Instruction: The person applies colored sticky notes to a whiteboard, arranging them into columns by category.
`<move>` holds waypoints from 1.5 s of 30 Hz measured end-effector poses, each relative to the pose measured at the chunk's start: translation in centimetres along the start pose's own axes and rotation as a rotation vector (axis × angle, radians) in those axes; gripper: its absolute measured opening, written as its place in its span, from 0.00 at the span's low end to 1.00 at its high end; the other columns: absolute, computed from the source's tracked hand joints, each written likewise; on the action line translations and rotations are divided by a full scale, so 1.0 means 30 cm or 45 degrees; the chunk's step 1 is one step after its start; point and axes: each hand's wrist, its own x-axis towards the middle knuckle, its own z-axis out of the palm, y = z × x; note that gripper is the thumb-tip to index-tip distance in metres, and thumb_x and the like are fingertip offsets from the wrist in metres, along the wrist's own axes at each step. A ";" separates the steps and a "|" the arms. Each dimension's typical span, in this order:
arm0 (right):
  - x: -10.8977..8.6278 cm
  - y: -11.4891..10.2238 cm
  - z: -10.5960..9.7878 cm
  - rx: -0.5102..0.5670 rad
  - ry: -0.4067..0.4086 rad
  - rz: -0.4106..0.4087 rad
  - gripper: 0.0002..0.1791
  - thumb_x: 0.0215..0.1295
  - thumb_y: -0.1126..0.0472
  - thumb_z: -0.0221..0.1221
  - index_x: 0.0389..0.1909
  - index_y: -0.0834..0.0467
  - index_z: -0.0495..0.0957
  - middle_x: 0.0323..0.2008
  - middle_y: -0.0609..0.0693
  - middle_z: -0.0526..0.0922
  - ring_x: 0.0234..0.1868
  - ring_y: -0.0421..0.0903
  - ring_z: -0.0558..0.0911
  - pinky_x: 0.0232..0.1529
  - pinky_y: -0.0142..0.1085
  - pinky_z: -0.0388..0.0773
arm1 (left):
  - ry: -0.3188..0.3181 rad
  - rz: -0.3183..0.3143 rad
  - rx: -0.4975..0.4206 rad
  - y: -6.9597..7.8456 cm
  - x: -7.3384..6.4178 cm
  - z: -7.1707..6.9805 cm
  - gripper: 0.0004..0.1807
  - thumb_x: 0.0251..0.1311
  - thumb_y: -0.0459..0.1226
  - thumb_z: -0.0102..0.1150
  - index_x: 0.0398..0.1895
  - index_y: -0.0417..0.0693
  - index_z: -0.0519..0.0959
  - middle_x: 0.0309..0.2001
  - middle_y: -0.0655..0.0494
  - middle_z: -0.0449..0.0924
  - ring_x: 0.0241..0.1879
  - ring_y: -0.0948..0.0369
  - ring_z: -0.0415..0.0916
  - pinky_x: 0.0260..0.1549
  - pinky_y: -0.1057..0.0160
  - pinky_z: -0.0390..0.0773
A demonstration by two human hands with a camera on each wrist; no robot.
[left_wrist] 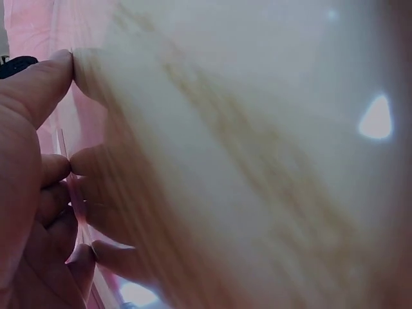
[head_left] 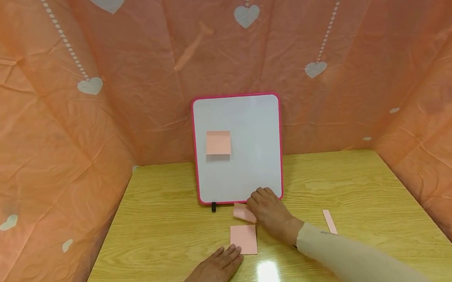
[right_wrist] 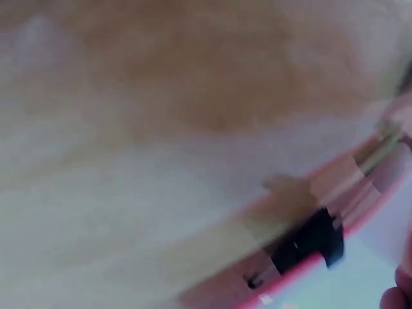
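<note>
My left hand (head_left: 212,272) lies flat on the table, its fingertips on the lower left corner of a square pink sticky note pad (head_left: 244,239). In the left wrist view the fingers (left_wrist: 55,167) of that hand press down on the glossy tabletop. A loose pink sticky note (head_left: 244,213), curled along its length, is pinched by my right hand (head_left: 270,210) just above the pad. The right hand overlaps the bottom right edge of a white board (head_left: 248,166) with a pink frame. Another pink sticky note (head_left: 218,142) sticks to the board's left half.
At the board's lower left edge a small black piece (head_left: 213,207) juts out. A narrow pale pink strip (head_left: 330,222) lies on the wooden table (head_left: 153,235), right of the right forearm. Orange cloth (head_left: 160,119) with white hearts hangs behind and on both sides.
</note>
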 end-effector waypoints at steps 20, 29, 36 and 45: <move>0.214 0.056 -0.067 -0.049 0.652 -0.148 0.04 0.67 0.71 0.66 0.35 0.62 0.81 0.35 0.52 0.85 0.39 0.50 0.82 0.49 0.40 0.84 | -0.040 -0.017 -0.109 -0.010 0.006 -0.003 0.45 0.77 0.67 0.39 0.80 0.42 0.66 0.80 0.44 0.63 0.81 0.51 0.60 0.76 0.49 0.67; 0.307 0.045 -0.033 -0.161 0.684 -0.150 0.07 0.72 0.71 0.60 0.33 0.62 0.82 0.34 0.52 0.84 0.39 0.50 0.82 0.49 0.39 0.84 | -0.045 -0.024 -0.152 -0.015 0.001 0.002 0.46 0.76 0.67 0.40 0.81 0.42 0.65 0.81 0.44 0.62 0.81 0.51 0.59 0.77 0.48 0.66; 0.336 0.049 -0.009 -0.206 0.689 -0.142 0.06 0.66 0.70 0.67 0.30 0.61 0.81 0.33 0.52 0.83 0.38 0.49 0.82 0.47 0.38 0.84 | -0.008 -0.006 -0.133 -0.011 -0.004 0.001 0.45 0.77 0.66 0.41 0.80 0.41 0.66 0.80 0.44 0.63 0.80 0.51 0.61 0.76 0.48 0.68; 0.356 0.055 0.009 -0.199 0.680 -0.144 0.11 0.72 0.72 0.57 0.28 0.60 0.80 0.32 0.52 0.83 0.37 0.49 0.82 0.47 0.38 0.84 | -0.014 -0.011 -0.122 -0.016 -0.004 -0.003 0.46 0.76 0.67 0.41 0.80 0.42 0.65 0.80 0.44 0.63 0.81 0.52 0.61 0.77 0.49 0.67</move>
